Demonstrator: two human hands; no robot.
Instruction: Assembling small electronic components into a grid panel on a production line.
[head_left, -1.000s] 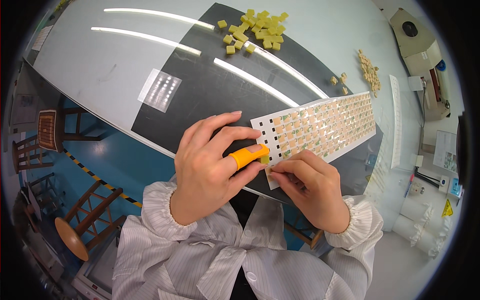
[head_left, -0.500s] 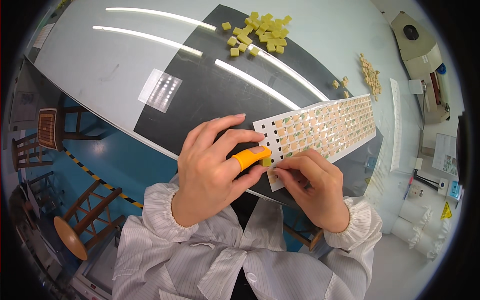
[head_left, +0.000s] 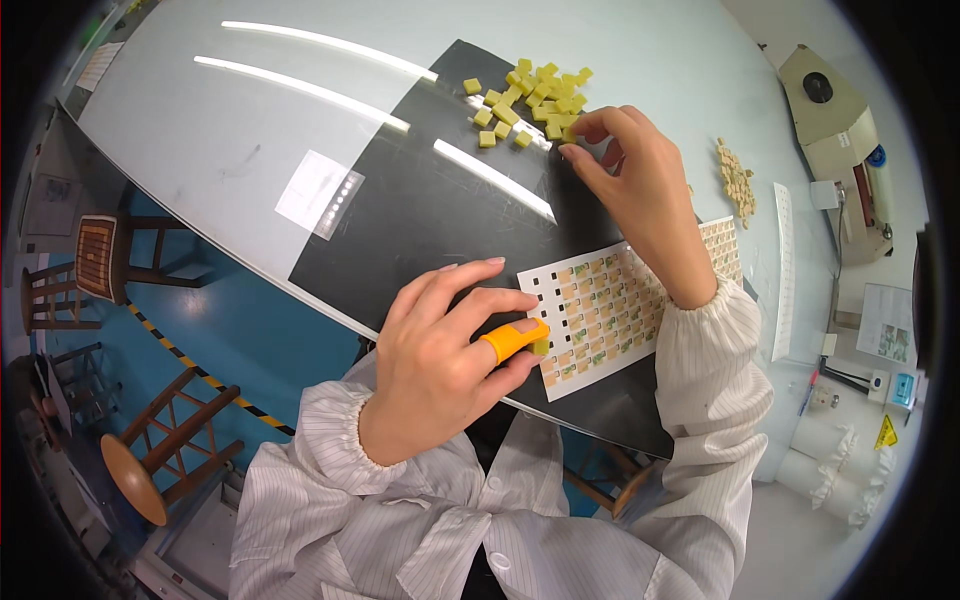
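Note:
My left hand (head_left: 432, 355), an orange finger cot (head_left: 510, 342) on one finger, pinches a yellow-green cube (head_left: 541, 348) between that finger and the thumb. It is beside the left edge of a white sheet (head_left: 536, 284) covered with rows of small tan and green squares, with black square openings at that end. My right hand (head_left: 640, 175) reaches across the sheet to the pile of yellow cubes (head_left: 540, 88). Its thumb and forefinger close around a cube (head_left: 569, 136) at the pile's near edge, partly hidden by the fingertips. The right sleeve covers part of the sheet.
The sheet lies on a black mat (head_left: 420, 200) on a pale table. Small tan pieces (head_left: 737, 180) are heaped to the right, near a long white strip (head_left: 782, 270). A clear-and-white packet (head_left: 318, 195) lies left. A beige machine (head_left: 825, 110) stands far right; stools (head_left: 135, 480) stand beyond the left edge.
My right hand has left the sheet's near corner and moved far forward to the yellow cubes. The left hand keeps its cube. The whole view has shifted slightly.

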